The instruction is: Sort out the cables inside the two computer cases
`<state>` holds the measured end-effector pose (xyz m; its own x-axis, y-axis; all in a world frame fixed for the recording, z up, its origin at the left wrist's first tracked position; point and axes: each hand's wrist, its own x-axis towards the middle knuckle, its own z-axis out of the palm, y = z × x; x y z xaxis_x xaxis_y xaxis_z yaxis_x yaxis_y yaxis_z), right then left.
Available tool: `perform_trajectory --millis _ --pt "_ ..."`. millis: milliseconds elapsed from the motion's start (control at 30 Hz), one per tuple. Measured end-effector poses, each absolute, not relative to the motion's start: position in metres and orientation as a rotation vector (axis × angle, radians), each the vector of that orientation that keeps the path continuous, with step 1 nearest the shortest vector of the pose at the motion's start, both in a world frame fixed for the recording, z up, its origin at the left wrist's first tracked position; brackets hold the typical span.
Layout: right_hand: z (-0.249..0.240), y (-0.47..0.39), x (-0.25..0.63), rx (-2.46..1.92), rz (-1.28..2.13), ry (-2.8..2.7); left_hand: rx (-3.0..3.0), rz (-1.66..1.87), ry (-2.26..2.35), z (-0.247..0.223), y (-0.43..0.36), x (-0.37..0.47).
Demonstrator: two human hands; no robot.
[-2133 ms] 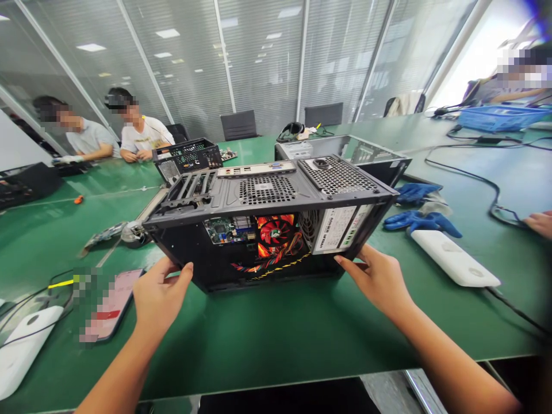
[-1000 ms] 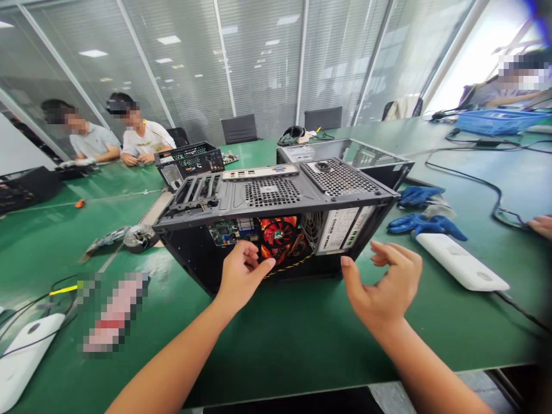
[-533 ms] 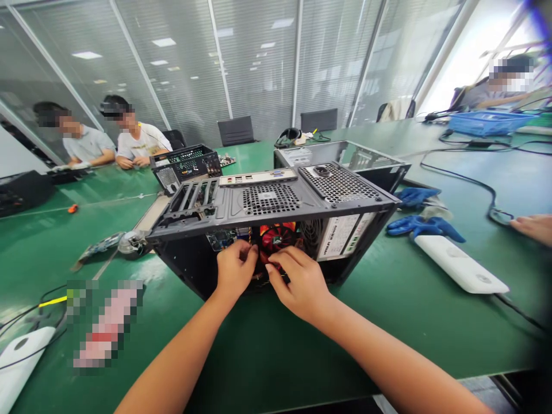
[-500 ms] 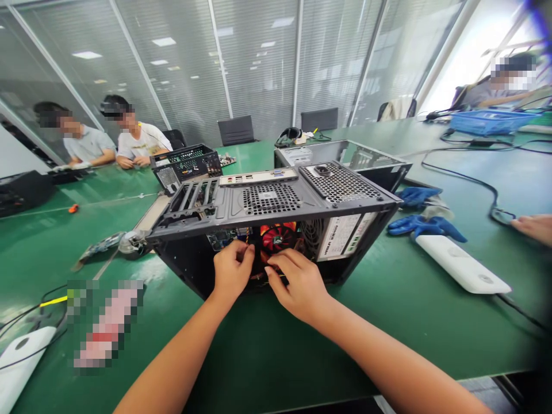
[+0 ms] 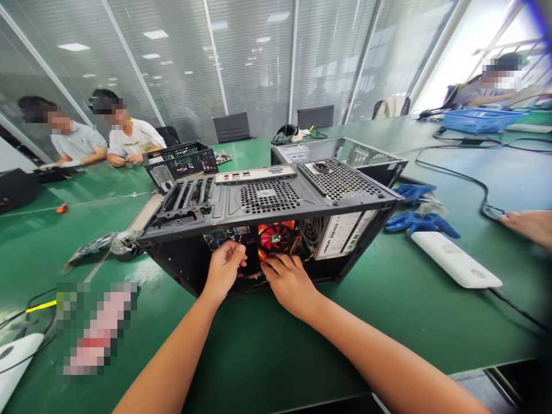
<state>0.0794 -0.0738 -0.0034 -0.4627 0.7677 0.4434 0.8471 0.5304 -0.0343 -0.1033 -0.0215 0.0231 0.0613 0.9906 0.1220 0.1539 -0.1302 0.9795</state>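
A black computer case (image 5: pixel 172 259) lies in front of me with its open side facing me and its rear panel on top. Inside are a red-and-black cooling fan (image 5: pixel 276 238), a blue circuit board (image 5: pixel 214 238) and a labelled power supply (image 5: pixel 345 236). My left hand (image 5: pixel 224 269) is at the opening, left of the fan, thumb and fingers pinched together beside a thin twisted wire (image 5: pixel 240 233). Just below the fan, my right hand (image 5: pixel 291 283) has its fingers curled into the case among cables. What either hand's fingertips hold is hidden.
Behind stands another open case (image 5: pixel 302 154), with a smaller black case (image 5: pixel 181 164) to its left. Blue gloves (image 5: pixel 420 223) and a white power strip (image 5: pixel 455 259) lie at right, near another person's hand (image 5: pixel 528 225). Two people sit at far left.
My left hand has moved slightly left and down, away from the fan. My right hand's fingers have curled in lower, beneath the fan, which shows more fully. The view has shifted a little.
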Motion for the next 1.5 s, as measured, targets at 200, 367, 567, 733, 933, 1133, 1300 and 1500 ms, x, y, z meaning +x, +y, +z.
perform_trajectory --millis 200,367,567,733,933,1133,1300,1500 --pt "-0.001 -0.073 0.082 -1.392 -0.251 -2.425 1.959 0.931 1.332 0.028 -0.032 -0.114" --pt "0.006 -0.077 0.088 -1.398 -0.231 -2.412 2.708 0.476 1.218 0.026 -0.049 -0.128" --pt "0.012 -0.084 0.094 -1.363 -0.084 -2.213 2.835 0.602 1.174 0.015 -0.053 -0.13" --pt "0.019 -0.09 0.094 -1.306 -0.071 -2.18 2.907 0.706 1.249 0.019 -0.057 -0.131" --pt "0.012 -0.091 0.087 -0.916 -0.194 -2.369 3.065 0.426 1.148 0.018 -0.068 -0.123" --pt "-0.001 -0.085 0.087 -0.991 -0.186 -2.358 2.484 0.705 1.024 0.022 -0.076 -0.118" --pt "0.001 -0.084 0.089 -1.01 -0.04 -2.292 2.105 0.812 0.892 0.029 -0.074 -0.12" --pt "0.006 -0.086 0.093 -1.005 0.129 -2.3 1.932 0.686 0.849 0.028 -0.069 -0.126"
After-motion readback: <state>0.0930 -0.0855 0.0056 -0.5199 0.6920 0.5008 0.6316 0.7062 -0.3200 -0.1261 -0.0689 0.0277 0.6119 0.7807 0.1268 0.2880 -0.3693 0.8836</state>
